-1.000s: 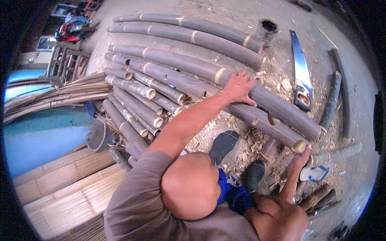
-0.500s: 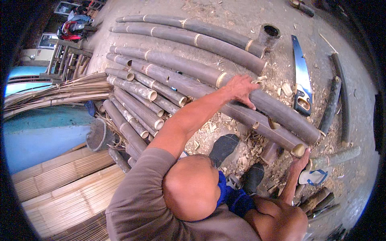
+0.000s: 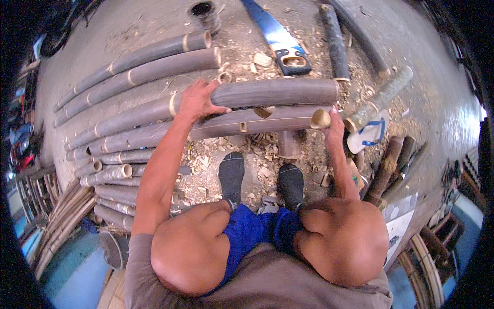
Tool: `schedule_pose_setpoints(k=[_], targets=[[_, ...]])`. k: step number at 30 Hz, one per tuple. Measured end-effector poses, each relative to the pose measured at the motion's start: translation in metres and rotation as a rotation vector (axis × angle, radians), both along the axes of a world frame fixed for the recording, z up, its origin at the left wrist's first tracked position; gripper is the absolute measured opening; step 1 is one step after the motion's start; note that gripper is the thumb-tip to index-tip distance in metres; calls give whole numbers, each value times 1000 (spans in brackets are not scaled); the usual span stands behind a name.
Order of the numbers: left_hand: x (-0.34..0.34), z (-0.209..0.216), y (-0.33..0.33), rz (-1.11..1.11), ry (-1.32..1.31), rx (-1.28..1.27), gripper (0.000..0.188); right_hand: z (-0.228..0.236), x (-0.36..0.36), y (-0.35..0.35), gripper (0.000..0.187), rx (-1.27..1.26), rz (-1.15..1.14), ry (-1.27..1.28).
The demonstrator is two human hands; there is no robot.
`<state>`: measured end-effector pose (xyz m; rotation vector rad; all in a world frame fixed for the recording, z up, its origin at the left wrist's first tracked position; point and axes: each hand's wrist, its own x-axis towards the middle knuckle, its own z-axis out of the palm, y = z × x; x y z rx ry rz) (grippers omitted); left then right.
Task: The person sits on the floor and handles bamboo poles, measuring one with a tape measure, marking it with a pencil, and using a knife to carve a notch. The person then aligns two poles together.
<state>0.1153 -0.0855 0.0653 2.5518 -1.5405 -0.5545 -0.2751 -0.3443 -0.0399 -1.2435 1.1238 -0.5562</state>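
Observation:
Two long dark bamboo poles lie side by side in front of me. My left hand (image 3: 198, 100) lies over the far bamboo pole (image 3: 278, 92), its fingers across the top and its thumb stretched along the near side. My right hand (image 3: 334, 127) holds the open right end of the near bamboo pole (image 3: 288, 119), fingertips at the rim. That near pole has a large cut notch near the far pole and a small slot left of it. A short bamboo piece (image 3: 289, 144) sits beneath it, partly hidden.
Beyond the poles lies a handsaw (image 3: 278, 41) among wood chips. Two more poles (image 3: 139, 77) and a dark round container (image 3: 204, 18) are at the far left. Cut bamboo lengths (image 3: 116, 172) are stacked at left. A flip-flop (image 3: 368, 135) and a greenish bamboo piece (image 3: 381, 98) lie at right.
My view has turned, so the poles now run more nearly across the picture. Both hands stay at about the same places on the poles.

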Motion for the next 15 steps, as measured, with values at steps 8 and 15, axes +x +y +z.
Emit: schedule_pose_setpoints(k=[8, 15], targets=[[-1, 6, 8, 29, -7, 26, 94, 15, 13, 12, 63, 16, 26, 1], [-2, -3, 12, -16, -63, -69, 93, -23, -2, 11, 56, -4, 16, 25]])
